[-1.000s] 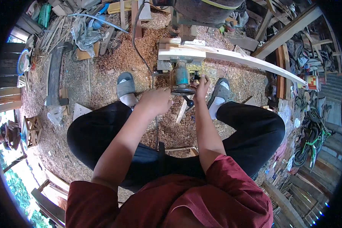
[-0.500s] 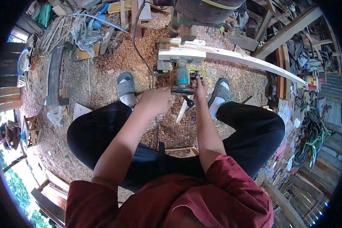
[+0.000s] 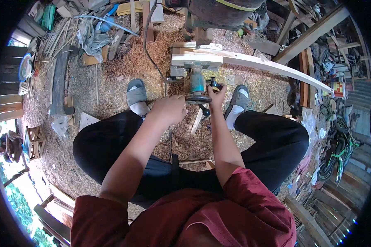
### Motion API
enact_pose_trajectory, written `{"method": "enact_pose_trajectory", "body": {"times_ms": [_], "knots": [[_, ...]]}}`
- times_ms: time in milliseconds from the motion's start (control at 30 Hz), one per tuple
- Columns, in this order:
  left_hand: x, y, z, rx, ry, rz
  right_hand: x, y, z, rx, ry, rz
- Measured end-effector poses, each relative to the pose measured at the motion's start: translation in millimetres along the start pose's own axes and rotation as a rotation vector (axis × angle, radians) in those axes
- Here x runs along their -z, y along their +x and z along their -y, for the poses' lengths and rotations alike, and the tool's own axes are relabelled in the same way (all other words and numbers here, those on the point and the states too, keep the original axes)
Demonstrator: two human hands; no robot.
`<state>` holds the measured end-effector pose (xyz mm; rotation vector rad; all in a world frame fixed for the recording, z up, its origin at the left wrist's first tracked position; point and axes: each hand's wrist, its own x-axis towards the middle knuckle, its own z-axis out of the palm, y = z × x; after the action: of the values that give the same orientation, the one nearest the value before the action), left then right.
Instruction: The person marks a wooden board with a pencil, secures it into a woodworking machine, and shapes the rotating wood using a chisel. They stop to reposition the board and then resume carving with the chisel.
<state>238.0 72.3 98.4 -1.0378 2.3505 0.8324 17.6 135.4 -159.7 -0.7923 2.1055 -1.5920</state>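
In front of me is a teal machine body [image 3: 197, 82] with a dark round handwheel [image 3: 198, 99] on its near end. A black ball-ended crank handle [image 3: 205, 111] hangs below the wheel. My left hand [image 3: 169, 110] has its fingers curled at the wheel's left rim. To the right of the body, my right hand [image 3: 217, 98] has thumb and finger on either side of a small black lever [image 3: 215, 85]. A pale wooden board [image 3: 197, 60] lies across the far end of the teal body.
A long pale plank [image 3: 276, 67] extends to the right. A black cable [image 3: 153, 61] runs down left of the machine. Sawdust and shavings [image 3: 123, 61] cover the floor. My slippered feet [image 3: 136, 96] flank the machine. A green motorbike [image 3: 340, 154] stands at right.
My right hand has shifted slightly, its thumb and finger now spread around the black lever. The crank handle and my left hand look nearly unchanged.
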Motion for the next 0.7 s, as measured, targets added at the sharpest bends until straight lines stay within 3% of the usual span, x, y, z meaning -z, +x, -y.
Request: {"method": "enact_pose_trajectory", "body": {"times_ms": [33, 100, 200, 367, 433, 567, 633, 700], "knots": [[1, -1, 0, 0.001, 0.000, 0.009, 1, -3, 12, 0.001, 0.001, -0.001], [1, 0, 0, 0.001, 0.000, 0.006, 3, -9, 26, -0.412, 0.455, 0.011], [-3, 2, 3, -0.003, 0.000, -0.003, 8, -3, 14, -0.583, 0.656, 0.032], [-6, 1, 4, 0.002, 0.011, -0.016, 4, -1, -6, -0.545, 0.551, 0.041], [-6, 3, 3, -0.018, 0.018, -0.020, 3, -1, -10, -0.340, 0.502, 0.025], [-5, 3, 1, -0.029, -0.006, -0.046, 5, -3, -1, -0.287, 0.412, 0.005], [-8, 4, 2, -0.038, -0.008, -0.086, 2, -2, -2, -0.080, 0.078, -0.063], [-9, 5, 2, -0.031, -0.007, -0.078, 2, -3, -1, -0.093, 0.049, -0.069]]}}
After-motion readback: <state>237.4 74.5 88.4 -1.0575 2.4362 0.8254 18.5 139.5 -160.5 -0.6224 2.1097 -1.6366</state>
